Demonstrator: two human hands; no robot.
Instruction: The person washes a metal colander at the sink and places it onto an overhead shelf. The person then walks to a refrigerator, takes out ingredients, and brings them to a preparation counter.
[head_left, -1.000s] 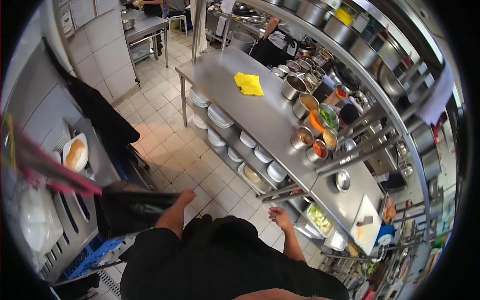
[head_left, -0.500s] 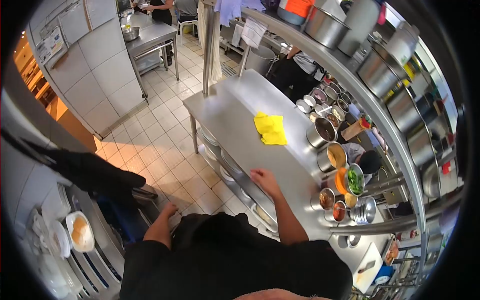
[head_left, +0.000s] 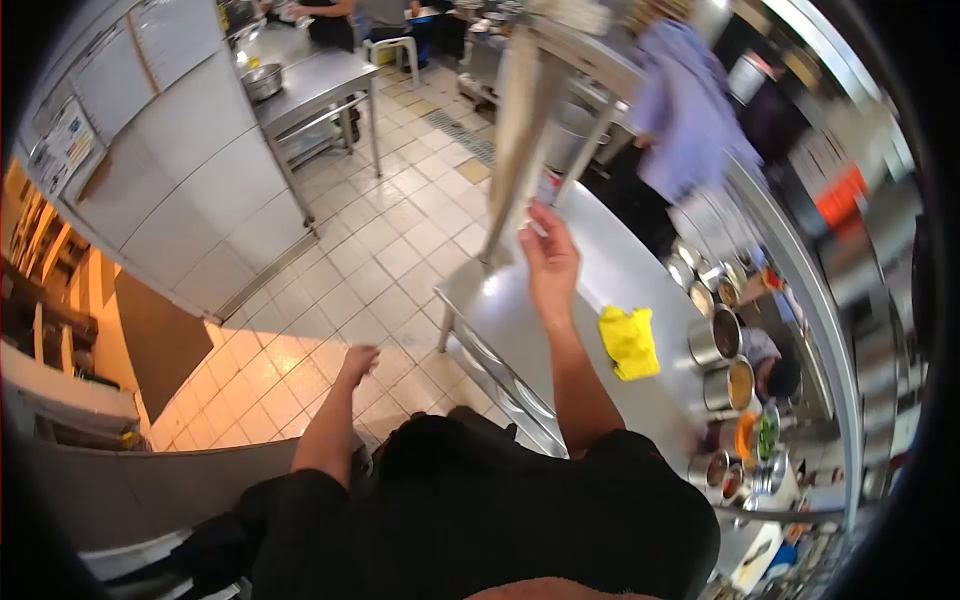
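Observation:
My right hand [head_left: 552,260] is raised in front of me over the far end of the steel table, close to the shelf post [head_left: 520,130]. Its fingers are bent toward the thumb, and a small pale bit shows between them that I cannot make out. My left hand [head_left: 361,365] hangs low over the tiled floor, loosely curled with fingers a little apart; nothing shows in it. A crumpled yellow cloth [head_left: 630,343] lies on the steel table [head_left: 590,270], right of my right forearm and apart from it.
Metal pots [head_left: 714,337] of food line the table's right side below a steel shelf rail [head_left: 800,250]. A purple cloth [head_left: 690,110] hangs at the shelf end. Tiled floor [head_left: 380,270] runs ahead, past a tiled wall [head_left: 200,200] and another steel table [head_left: 325,85]. Other people stand beyond.
My view has turned left and moved forward along the table. My right hand has risen and reached forward toward the post; my left hand has swung forward. The yellow cloth now appears farther right.

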